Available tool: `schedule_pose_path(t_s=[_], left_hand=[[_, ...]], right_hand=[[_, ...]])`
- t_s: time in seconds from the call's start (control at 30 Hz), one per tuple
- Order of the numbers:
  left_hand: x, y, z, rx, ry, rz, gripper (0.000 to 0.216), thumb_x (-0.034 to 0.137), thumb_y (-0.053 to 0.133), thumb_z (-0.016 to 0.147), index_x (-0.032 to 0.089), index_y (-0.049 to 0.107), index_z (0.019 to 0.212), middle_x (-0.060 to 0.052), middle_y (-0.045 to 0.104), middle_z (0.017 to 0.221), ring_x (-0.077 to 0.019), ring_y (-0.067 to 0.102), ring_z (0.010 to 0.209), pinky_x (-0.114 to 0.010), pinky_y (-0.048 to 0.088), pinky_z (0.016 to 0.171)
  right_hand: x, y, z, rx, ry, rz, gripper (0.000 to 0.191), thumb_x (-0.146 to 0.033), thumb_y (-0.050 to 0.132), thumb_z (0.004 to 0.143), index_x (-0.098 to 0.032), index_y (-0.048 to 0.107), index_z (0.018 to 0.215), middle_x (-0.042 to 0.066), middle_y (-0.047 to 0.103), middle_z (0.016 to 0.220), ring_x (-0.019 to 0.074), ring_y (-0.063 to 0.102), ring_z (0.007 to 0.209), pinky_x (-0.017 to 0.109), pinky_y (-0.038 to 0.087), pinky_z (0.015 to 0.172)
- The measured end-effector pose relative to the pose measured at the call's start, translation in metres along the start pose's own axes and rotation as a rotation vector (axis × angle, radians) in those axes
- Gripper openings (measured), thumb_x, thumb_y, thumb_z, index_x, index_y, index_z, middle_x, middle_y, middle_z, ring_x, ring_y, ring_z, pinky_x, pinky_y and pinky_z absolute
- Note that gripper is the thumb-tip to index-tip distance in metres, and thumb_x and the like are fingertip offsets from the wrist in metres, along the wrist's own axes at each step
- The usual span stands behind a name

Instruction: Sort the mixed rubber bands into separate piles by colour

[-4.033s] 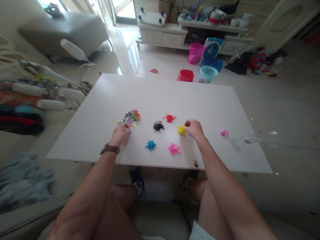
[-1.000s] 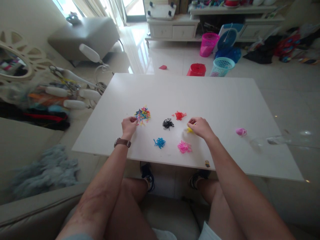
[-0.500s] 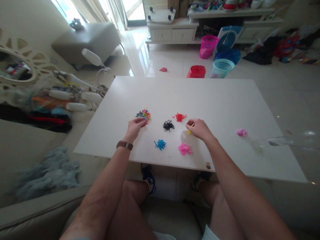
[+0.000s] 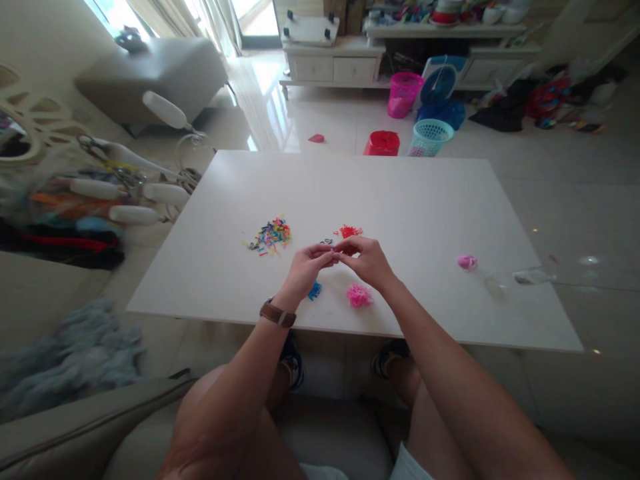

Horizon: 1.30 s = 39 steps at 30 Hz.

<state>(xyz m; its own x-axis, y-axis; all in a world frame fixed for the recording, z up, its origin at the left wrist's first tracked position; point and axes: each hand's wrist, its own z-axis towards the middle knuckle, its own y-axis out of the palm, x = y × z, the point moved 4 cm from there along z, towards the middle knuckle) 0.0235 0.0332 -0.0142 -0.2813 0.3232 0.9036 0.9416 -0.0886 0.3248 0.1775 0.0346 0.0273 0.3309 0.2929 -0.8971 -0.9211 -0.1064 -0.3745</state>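
Note:
My left hand [image 4: 313, 265] and my right hand [image 4: 366, 261] meet fingertip to fingertip over the white table [image 4: 410, 200]. Both are pinched closed around something tiny; a speck of colour shows between them, too small to name. To their left lies a loose pile of mixed-colour rubber bands [image 4: 274, 232]. Just beyond the fingers are red rubber bands [image 4: 349, 231] and a few black rubber bands [image 4: 327, 241], the rest of the black pile being covered. Blue rubber bands [image 4: 315, 291] peek out below my left hand. Pink rubber bands [image 4: 359, 295] sit nearer the table's front edge.
On the table's right side are a purple object [image 4: 467, 262] and a clear, bottle-like item [image 4: 530, 275]. Beyond the far edge stand a red bin [image 4: 383, 143], a light blue basket [image 4: 431, 138] and a pink basket [image 4: 404, 95]. A white-armed lamp [image 4: 165, 110] is at the left.
My left hand has left the mixed pile and moved right. My right hand has moved left from the yellow bands, and the two now touch. The view has shifted slightly.

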Motion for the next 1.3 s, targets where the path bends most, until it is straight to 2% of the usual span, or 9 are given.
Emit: schedule_pose_path(t_s=[0.13, 0.33, 0.53, 0.67, 0.77, 0.87, 0.97, 1.1, 1.3], left_hand=[[0.005, -0.002, -0.003, -0.011, -0.011, 0.041, 0.037, 0.037, 0.088, 0.066, 0.014, 0.075, 0.092, -0.006, 0.075, 0.078, -0.0157, 0.07, 0.075, -0.033, 0.055, 0.081], [0.011, -0.008, -0.004, 0.015, 0.028, 0.085, 0.036, 0.037, 0.087, 0.068, 0.016, 0.076, 0.095, -0.007, 0.076, 0.086, -0.0164, 0.07, 0.079, -0.035, 0.055, 0.085], [0.01, -0.007, -0.004, -0.019, 0.002, 0.149, 0.032, 0.041, 0.084, 0.069, 0.016, 0.077, 0.088, -0.008, 0.075, 0.085, -0.0154, 0.065, 0.076, -0.032, 0.053, 0.08], [0.013, -0.007, -0.005, -0.027, 0.027, 0.179, 0.031, 0.043, 0.082, 0.072, 0.017, 0.072, 0.084, -0.004, 0.071, 0.079, -0.0138, 0.064, 0.072, -0.03, 0.052, 0.076], [0.02, -0.007, -0.007, -0.042, 0.09, 0.217, 0.028, 0.04, 0.078, 0.076, 0.019, 0.071, 0.094, 0.002, 0.063, 0.069, -0.0126, 0.062, 0.069, -0.028, 0.051, 0.073], [0.03, -0.007, -0.008, -0.053, 0.195, 0.383, 0.027, 0.036, 0.072, 0.082, 0.021, 0.073, 0.103, 0.003, 0.059, 0.063, -0.0135, 0.062, 0.066, -0.026, 0.049, 0.069], [0.035, -0.006, -0.01, -0.056, 0.273, 0.546, 0.023, 0.035, 0.067, 0.086, 0.02, 0.076, 0.101, 0.0, 0.063, 0.064, -0.0147, 0.062, 0.064, -0.027, 0.047, 0.065], [0.039, -0.002, -0.013, -0.043, 0.376, 0.705, 0.019, 0.033, 0.069, 0.086, 0.023, 0.079, 0.099, -0.003, 0.068, 0.074, -0.015, 0.065, 0.067, -0.027, 0.048, 0.068], [0.043, 0.001, -0.018, -0.008, 0.431, 0.743, 0.018, 0.035, 0.07, 0.087, 0.024, 0.08, 0.095, -0.004, 0.071, 0.078, -0.0155, 0.067, 0.068, -0.027, 0.05, 0.07]], right_hand=[[0.006, -0.001, 0.001, 0.016, 0.052, 0.069, 0.011, -0.029, 0.073, 0.083, -0.019, 0.077, 0.086, 0.005, 0.077, 0.083, 0.0183, 0.071, 0.075, 0.032, 0.057, 0.073], [0.017, 0.007, 0.002, -0.001, 0.22, 0.308, 0.023, -0.039, 0.08, 0.075, -0.018, 0.073, 0.08, 0.004, 0.073, 0.075, 0.0172, 0.068, 0.07, 0.031, 0.057, 0.069], [0.015, 0.009, 0.001, -0.024, 0.239, 0.348, 0.024, -0.039, 0.081, 0.074, -0.017, 0.073, 0.079, 0.003, 0.072, 0.073, 0.0156, 0.066, 0.068, 0.03, 0.055, 0.067], [0.013, 0.009, 0.001, -0.02, 0.255, 0.374, 0.023, -0.038, 0.082, 0.073, -0.017, 0.074, 0.078, 0.003, 0.071, 0.07, 0.0152, 0.066, 0.066, 0.029, 0.054, 0.064], [0.012, 0.008, 0.002, -0.009, 0.28, 0.432, 0.029, -0.041, 0.085, 0.068, -0.017, 0.072, 0.076, 0.002, 0.07, 0.068, 0.0152, 0.065, 0.065, 0.029, 0.054, 0.063], [0.012, 0.006, 0.003, -0.008, 0.304, 0.453, 0.034, -0.044, 0.086, 0.066, -0.017, 0.07, 0.077, 0.002, 0.07, 0.068, 0.0153, 0.066, 0.064, 0.03, 0.055, 0.062], [0.011, 0.006, 0.003, -0.014, 0.32, 0.471, 0.037, -0.046, 0.088, 0.064, -0.017, 0.068, 0.078, 0.002, 0.07, 0.069, 0.0154, 0.066, 0.063, 0.03, 0.055, 0.062], [0.011, 0.006, 0.003, -0.027, 0.315, 0.484, 0.037, -0.046, 0.088, 0.064, -0.017, 0.068, 0.076, 0.002, 0.07, 0.068, 0.0155, 0.067, 0.064, 0.03, 0.056, 0.064], [0.009, 0.005, 0.001, -0.046, 0.316, 0.464, 0.035, -0.047, 0.087, 0.066, -0.017, 0.072, 0.077, 0.002, 0.071, 0.068, 0.0157, 0.066, 0.065, 0.032, 0.057, 0.066]])
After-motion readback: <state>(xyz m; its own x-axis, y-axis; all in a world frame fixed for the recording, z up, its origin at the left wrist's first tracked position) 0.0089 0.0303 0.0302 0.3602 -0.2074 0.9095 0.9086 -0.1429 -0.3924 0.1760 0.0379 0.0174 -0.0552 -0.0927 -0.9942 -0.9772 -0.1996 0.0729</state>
